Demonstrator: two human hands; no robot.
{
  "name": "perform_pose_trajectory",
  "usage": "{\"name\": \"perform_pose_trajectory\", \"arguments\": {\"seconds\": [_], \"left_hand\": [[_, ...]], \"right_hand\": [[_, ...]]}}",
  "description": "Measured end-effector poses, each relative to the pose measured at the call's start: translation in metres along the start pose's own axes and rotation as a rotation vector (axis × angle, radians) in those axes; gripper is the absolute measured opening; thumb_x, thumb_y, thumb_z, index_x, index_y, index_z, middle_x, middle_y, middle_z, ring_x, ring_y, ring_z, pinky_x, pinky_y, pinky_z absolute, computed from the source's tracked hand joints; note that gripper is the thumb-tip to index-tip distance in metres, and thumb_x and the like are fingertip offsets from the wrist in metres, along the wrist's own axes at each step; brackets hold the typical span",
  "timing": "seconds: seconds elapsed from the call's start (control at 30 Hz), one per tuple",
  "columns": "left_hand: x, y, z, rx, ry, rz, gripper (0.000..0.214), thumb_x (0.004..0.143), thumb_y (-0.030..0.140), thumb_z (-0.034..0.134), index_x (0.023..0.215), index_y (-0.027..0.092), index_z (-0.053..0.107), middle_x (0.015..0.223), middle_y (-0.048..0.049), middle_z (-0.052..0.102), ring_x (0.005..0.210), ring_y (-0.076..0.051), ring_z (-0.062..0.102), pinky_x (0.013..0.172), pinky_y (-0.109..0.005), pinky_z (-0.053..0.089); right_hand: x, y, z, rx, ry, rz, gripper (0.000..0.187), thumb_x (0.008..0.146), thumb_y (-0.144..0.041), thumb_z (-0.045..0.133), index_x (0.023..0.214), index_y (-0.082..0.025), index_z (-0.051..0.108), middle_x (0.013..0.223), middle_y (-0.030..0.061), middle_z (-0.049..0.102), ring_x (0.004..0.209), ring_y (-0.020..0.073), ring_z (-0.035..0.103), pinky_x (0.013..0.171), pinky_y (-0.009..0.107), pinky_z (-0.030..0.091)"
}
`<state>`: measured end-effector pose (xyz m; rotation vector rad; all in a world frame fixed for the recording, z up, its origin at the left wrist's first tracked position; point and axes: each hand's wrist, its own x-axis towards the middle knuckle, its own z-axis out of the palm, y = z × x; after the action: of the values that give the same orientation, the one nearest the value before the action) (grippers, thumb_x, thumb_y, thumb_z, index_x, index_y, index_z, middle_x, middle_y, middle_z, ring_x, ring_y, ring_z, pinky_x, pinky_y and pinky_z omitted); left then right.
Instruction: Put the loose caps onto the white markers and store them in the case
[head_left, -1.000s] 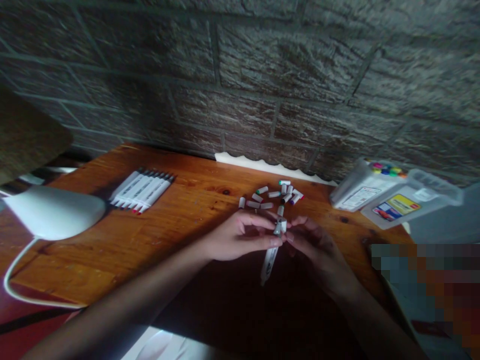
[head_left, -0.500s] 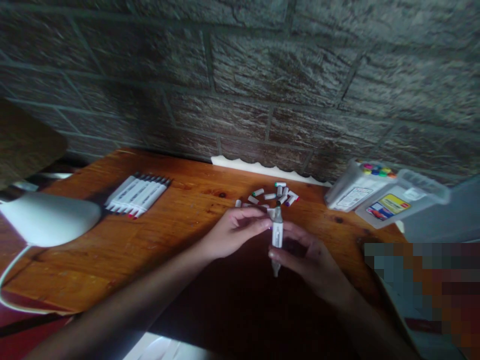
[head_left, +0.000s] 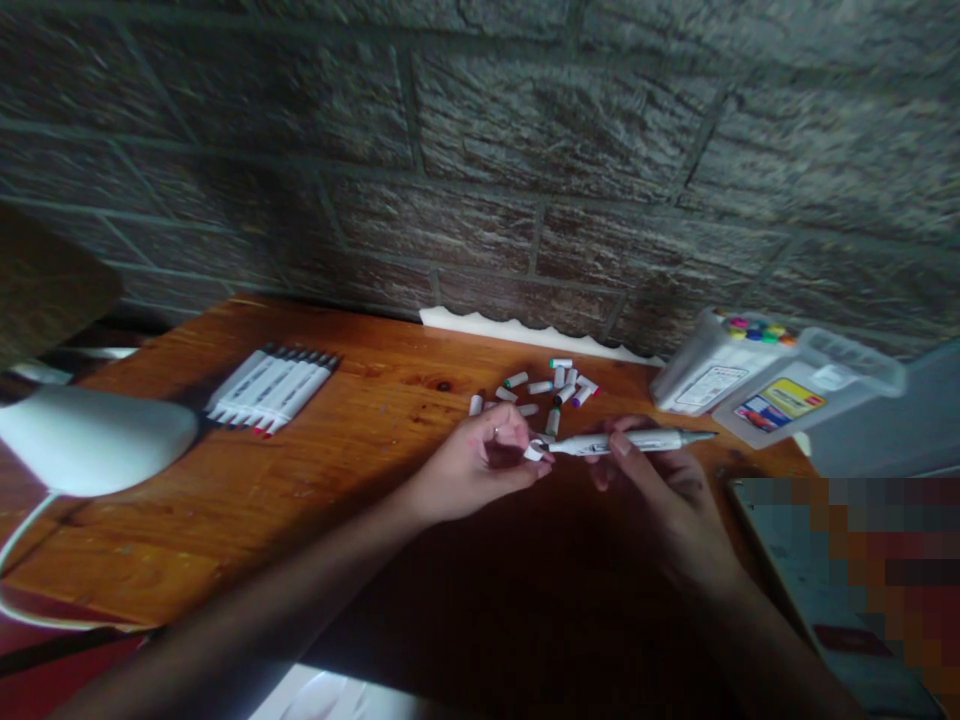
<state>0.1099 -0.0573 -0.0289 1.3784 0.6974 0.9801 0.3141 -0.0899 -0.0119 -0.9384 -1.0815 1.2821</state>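
My right hand (head_left: pixel 664 490) is shut on a white double-ended marker (head_left: pixel 626 442), which lies crosswise with its bare grey tip pointing right. My left hand (head_left: pixel 484 465) curls at the marker's other end, its fingertips on a small white cap (head_left: pixel 534 452) there. Just beyond the hands, a scatter of loose marker caps and short pieces (head_left: pixel 540 395) lies on the wooden table (head_left: pixel 390 400), with one piece standing close to my left fingers.
Several white markers lie side by side (head_left: pixel 270 390) on the left of the table. A marker box (head_left: pixel 720 360) and a clear plastic case (head_left: pixel 806 385) sit at the right. A white lamp base (head_left: pixel 90 440) with a cable stands at the left, before a brick wall (head_left: pixel 480 130).
The marker has swung from pointing along my view to lying crosswise, tip to the right. My right hand now grips its body. The view has shifted slightly.
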Motion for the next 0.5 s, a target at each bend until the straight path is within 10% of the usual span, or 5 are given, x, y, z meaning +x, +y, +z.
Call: {"name": "perform_pose_trajectory", "arguments": {"seconds": [0.5], "left_hand": [[0.0054, -0.0015, -0.0032, 0.259, 0.058, 0.137, 0.014, 0.082, 0.018, 0.074, 0.093, 0.012, 0.067, 0.094, -0.0058, 0.07, 0.087, -0.015, 0.067, 0.084, -0.027, 0.054]], "right_hand": [[-0.0065, -0.0044, 0.0047, -0.475, 0.038, -0.236, 0.013, 0.084, -0.028, 0.073, 0.097, -0.027, 0.072, 0.098, 0.0015, 0.077, 0.072, 0.015, 0.07, 0.067, 0.028, 0.059]]}}
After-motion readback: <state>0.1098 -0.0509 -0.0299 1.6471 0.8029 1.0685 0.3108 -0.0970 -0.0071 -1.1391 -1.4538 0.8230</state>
